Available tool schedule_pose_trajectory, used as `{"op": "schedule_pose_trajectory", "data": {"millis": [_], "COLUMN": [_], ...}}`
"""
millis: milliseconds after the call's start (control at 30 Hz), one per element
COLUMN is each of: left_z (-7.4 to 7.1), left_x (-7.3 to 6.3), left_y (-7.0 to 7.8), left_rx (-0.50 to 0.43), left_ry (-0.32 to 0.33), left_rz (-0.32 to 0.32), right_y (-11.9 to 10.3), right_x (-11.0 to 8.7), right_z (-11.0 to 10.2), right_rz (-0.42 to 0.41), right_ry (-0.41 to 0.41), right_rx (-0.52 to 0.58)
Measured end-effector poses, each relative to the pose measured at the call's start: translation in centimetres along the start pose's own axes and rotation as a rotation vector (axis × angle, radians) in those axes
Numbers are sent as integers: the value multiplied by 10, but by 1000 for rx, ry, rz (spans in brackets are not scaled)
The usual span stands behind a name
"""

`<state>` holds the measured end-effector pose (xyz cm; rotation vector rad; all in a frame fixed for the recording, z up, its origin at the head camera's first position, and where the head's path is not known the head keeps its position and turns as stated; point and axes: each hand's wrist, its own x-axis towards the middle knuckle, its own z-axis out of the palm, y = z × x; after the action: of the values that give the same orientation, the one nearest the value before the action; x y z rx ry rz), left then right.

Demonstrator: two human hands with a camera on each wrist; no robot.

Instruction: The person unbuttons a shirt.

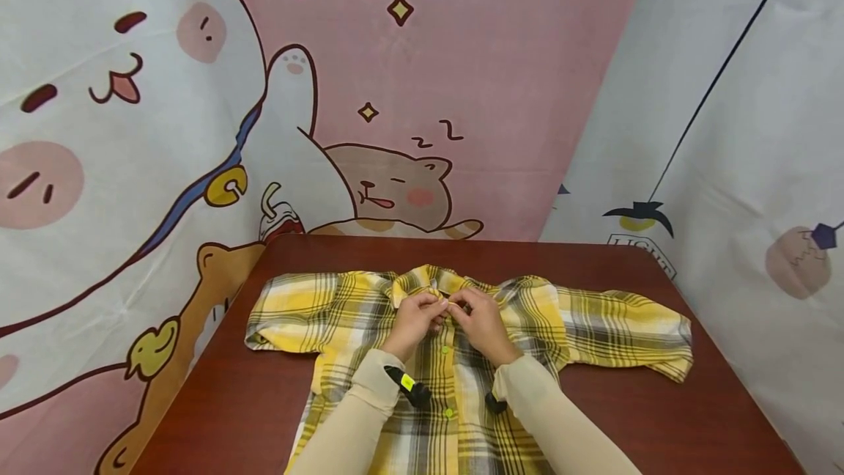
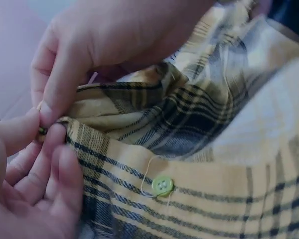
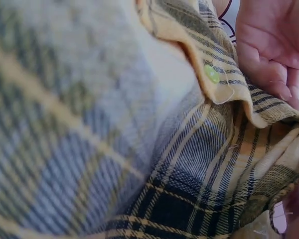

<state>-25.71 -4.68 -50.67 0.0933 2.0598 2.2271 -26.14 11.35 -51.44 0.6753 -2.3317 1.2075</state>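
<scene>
Plaid shirt (image 1: 464,380) is lying front-up on the table, sleeves (image 1: 623,328) out to both sides, and all the action is just below the collar (image 1: 405,290). Left hand (image 1: 414,319) has thumb and fingertips pinching the cloth there, and the right hand (image 1: 483,323) is pinching pretty much the same spot, fingertips touching or nearly. A speck of green (image 2: 42,130) peeks out between them, so I'd guess a button being worked at its hole, but the fingers hide most of it.

If so, tilt the button edge-on, spread the hole with the other thumb, and don't let go until the whole rim is through. Keep the cloth slack too. Another green button (image 2: 163,185) has a loose thread beside it, so I wouldn't snag that.

Table (image 1: 686,416) is a dark reddish brown. Behind it hangs a pink and white cartoon backdrop (image 1: 514,57) with a snoozing cat (image 1: 395,182).
</scene>
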Motion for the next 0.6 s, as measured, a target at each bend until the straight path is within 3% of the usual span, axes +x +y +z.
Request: {"op": "schedule_pose_trajectory", "data": {"millis": [300, 600], "left_z": [-1, -1], "left_x": [2, 1], "left_y": [-8, -8], "left_rx": [-165, -67], "left_ry": [-37, -37], "left_rz": [15, 65], "right_y": [-4, -5], "right_x": [0, -5], "right_z": [3, 6], "right_rz": [85, 129], "right_ry": [84, 134], "right_rx": [141, 214]}}
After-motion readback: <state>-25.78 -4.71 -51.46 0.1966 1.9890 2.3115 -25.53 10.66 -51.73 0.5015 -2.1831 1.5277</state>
